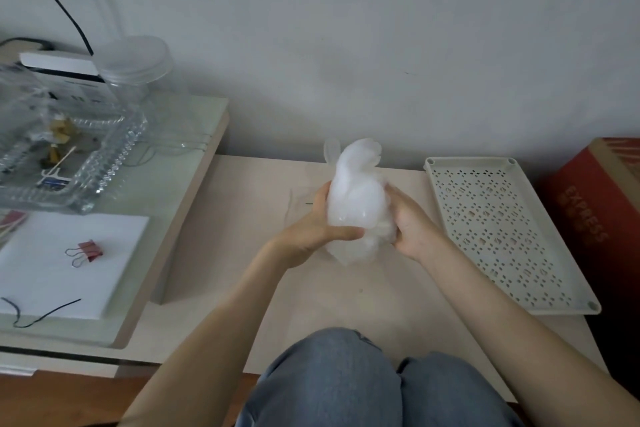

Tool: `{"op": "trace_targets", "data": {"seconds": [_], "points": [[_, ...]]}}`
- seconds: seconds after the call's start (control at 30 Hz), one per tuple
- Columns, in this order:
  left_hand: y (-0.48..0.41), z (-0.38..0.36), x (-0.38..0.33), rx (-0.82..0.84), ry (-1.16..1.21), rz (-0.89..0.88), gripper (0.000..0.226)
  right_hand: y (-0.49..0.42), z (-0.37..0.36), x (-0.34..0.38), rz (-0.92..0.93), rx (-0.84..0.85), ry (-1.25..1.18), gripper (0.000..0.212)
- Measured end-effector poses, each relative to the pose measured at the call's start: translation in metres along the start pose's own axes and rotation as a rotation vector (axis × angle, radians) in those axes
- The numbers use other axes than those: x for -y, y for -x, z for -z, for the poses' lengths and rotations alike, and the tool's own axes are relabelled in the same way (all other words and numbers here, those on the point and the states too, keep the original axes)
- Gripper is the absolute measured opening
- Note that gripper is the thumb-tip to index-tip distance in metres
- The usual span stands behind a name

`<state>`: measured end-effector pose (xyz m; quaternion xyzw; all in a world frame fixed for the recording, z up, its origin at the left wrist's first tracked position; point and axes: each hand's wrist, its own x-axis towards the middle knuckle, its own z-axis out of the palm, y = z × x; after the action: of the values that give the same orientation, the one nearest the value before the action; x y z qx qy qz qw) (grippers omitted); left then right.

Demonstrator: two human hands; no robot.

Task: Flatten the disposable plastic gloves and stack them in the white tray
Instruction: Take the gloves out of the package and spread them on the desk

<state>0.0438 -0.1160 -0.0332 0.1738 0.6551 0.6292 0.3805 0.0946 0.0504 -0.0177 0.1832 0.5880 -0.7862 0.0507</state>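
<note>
A crumpled bundle of clear disposable plastic gloves point(355, 194) is held up above the low beige table point(346, 302). My left hand point(313, 230) grips its left side, thumb curled under the bundle. My right hand point(414, 224) grips its right side. One glove finger sticks up at the bundle's top left. A flat clear glove point(299, 203) lies on the table just behind my left hand. The white perforated tray point(519, 302) lies to the right of my hands with nothing in it.
A red cardboard box point(595, 204) stands right of the tray. On the higher glass-topped table at left are a glass dish point(104, 163), a clear jar point(138, 66), a white pad point(52, 274) with a red binder clip point(86, 251), and a black cord. My knees are at the bottom.
</note>
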Motion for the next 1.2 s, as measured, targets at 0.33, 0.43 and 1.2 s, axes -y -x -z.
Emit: {"op": "trace_targets", "data": {"seconds": [0.33, 0.43, 1.2], "points": [[0.004, 0.011, -0.001, -0.126, 0.430, 0.066, 0.048, -0.005, 0.015, -0.010, 0.022, -0.013, 0.079, 0.042], [0.003, 0.013, 0.002, -0.165, 0.590, 0.085, 0.034, -0.005, 0.019, -0.012, 0.119, 0.056, 0.233, 0.049], [-0.011, -0.001, 0.020, -0.236, 0.777, 0.086, 0.042, -0.001, -0.007, -0.027, 0.078, 0.054, 1.138, 0.076]]}}
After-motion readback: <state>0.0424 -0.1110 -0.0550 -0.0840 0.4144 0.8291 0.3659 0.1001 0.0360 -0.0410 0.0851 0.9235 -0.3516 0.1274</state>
